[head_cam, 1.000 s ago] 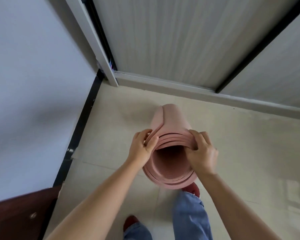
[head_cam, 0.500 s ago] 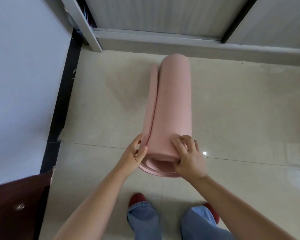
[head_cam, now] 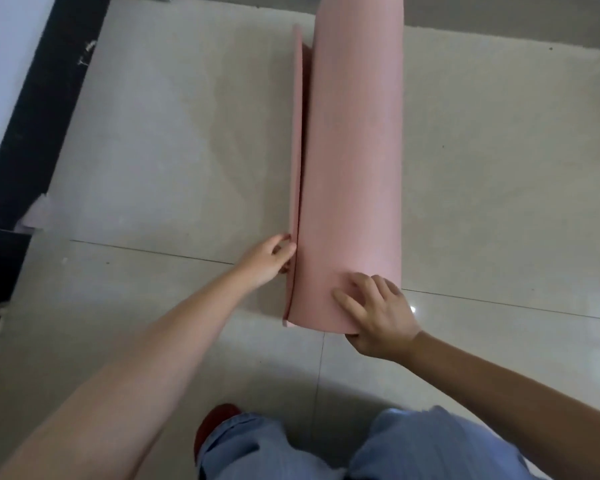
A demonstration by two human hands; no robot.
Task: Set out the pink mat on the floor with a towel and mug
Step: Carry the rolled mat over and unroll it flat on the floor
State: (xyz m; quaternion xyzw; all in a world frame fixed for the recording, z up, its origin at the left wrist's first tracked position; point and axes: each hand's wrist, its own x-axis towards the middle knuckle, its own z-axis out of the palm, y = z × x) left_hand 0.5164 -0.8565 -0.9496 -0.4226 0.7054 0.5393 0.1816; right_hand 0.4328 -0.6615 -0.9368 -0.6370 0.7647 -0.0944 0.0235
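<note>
The pink mat (head_cam: 354, 161) lies rolled up on the tiled floor, its length running away from me. Its loose outer edge (head_cam: 297, 133) stands up along the roll's left side. My left hand (head_cam: 269, 259) pinches that loose edge near the close end. My right hand (head_cam: 378, 311) rests on top of the roll at its near end, fingers spread over the surface and thumb under the rim. No towel or mug is in view.
Beige floor tiles (head_cam: 170, 150) stretch to both sides of the roll. A black skirting board (head_cam: 32, 109) and white wall run along the left. A grey door sill (head_cam: 499, 15) crosses the top. My jeans and red shoes (head_cam: 215, 424) are just below the roll.
The mat went from standing on end, seen from above, to lying flat on the floor. My hands shifted from its open rim to the loose edge and the top of the roll.
</note>
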